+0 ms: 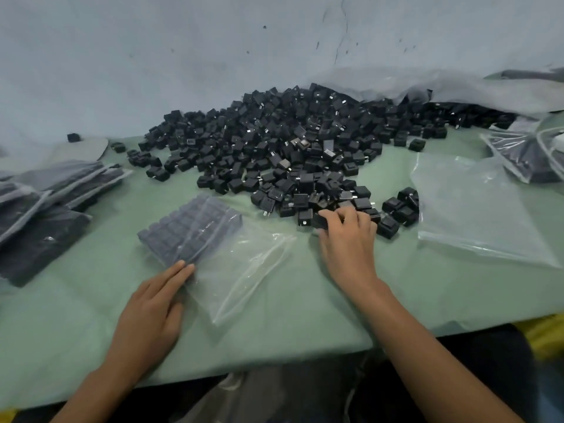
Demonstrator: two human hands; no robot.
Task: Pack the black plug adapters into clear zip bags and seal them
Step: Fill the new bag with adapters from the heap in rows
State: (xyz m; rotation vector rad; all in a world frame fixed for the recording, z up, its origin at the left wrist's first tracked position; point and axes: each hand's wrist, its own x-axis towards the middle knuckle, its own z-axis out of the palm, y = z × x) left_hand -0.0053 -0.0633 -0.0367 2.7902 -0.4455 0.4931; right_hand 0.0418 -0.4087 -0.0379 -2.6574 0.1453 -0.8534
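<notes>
— Right hand (346, 236) grips an adapter (319, 221) at the pile's (274, 148) near edge. And the bag (219, 248)?

— Lies to its left, mouth facing that hand, long axis slanting away; left hand (152, 309) presses it flat, fingers straight.

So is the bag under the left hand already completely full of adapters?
No: the adapters fill only the far part of the bag under the left hand; the near part lies flat.

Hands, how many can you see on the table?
2. The left hand rests flat on the partly filled zip bag. The right hand reaches into the pile of black adapters, fingers on one.
</notes>
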